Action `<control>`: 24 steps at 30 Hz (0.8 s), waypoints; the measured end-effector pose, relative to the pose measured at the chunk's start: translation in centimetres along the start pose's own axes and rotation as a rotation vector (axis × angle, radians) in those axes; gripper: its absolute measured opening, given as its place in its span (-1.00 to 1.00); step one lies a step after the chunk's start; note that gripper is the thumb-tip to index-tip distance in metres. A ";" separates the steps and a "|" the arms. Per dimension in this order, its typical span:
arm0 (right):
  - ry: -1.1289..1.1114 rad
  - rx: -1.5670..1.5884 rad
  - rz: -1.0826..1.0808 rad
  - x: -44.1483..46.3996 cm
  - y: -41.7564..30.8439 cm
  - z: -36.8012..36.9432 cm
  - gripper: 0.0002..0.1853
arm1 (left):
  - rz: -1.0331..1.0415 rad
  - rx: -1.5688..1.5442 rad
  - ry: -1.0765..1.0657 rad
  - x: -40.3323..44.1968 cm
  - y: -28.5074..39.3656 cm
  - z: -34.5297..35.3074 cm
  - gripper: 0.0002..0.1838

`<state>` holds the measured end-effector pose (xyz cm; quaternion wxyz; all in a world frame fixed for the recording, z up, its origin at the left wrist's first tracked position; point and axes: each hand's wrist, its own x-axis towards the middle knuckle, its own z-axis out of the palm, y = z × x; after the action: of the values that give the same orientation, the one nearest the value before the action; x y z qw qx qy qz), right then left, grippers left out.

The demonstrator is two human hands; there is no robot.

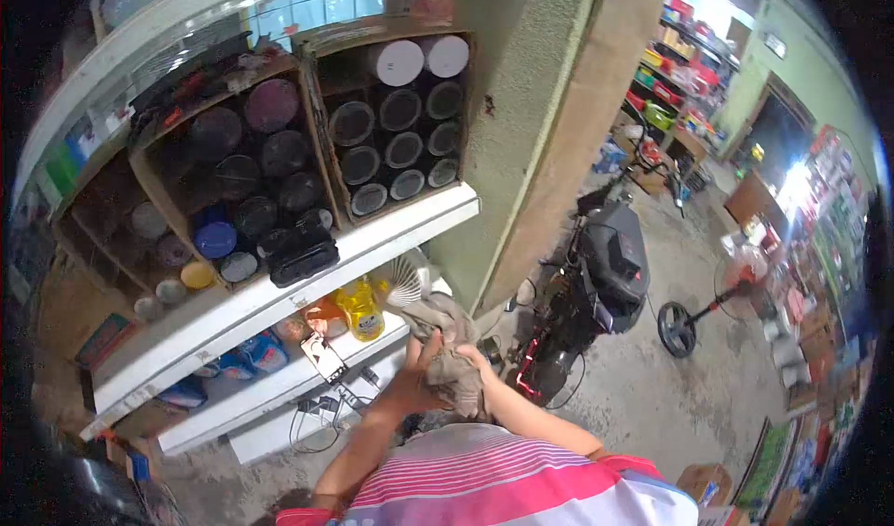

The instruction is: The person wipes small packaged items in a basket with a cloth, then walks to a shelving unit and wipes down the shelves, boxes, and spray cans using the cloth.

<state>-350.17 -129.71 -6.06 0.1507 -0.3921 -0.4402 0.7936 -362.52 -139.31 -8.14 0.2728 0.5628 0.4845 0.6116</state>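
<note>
A crumpled grey-brown cloth (452,377) is bunched between my two hands, close in front of my striped shirt. My left hand (424,377) grips it from the left side, fingers bent around it. On the other side, my right hand (477,360) has its fingers pressed on the cloth, partly hidden by its folds. The cloth's upper end reaches toward a round white ribbed object (407,279) at the end of the shelf. Left of the cloth, a yellow liquid bottle (359,310) stands on the lower shelf.
White shelves (391,231) hold cardboard boxes (321,135) of cans, with a black object (303,251) at the edge. Below are blue packets (256,354) and cables (321,410). A wall post (549,154), a motorcycle (610,256) and a small wheel (676,329) are to the right.
</note>
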 end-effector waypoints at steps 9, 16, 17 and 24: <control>-0.081 -0.706 -0.800 5.3 -9.2 -2.3 -0.33 | 0.032 0.156 0.375 4.7 1.9 2.6 0.03; 0.194 -1.051 -1.797 7.2 -30.4 4.3 -0.51 | 0.246 0.918 0.624 13.5 10.3 -4.7 0.09; 0.285 -1.194 -1.722 7.7 -32.7 5.5 -0.48 | 0.334 1.100 0.637 15.3 12.5 -5.6 0.04; 0.391 -1.560 -1.724 12.1 -38.5 9.6 -0.32 | 0.256 1.834 0.754 23.0 11.6 -8.7 -0.21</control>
<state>-369.31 -106.35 22.37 0.4217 -0.0662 -0.8952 -0.1280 -373.35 -126.01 12.98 -0.5065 0.3729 0.7598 0.1646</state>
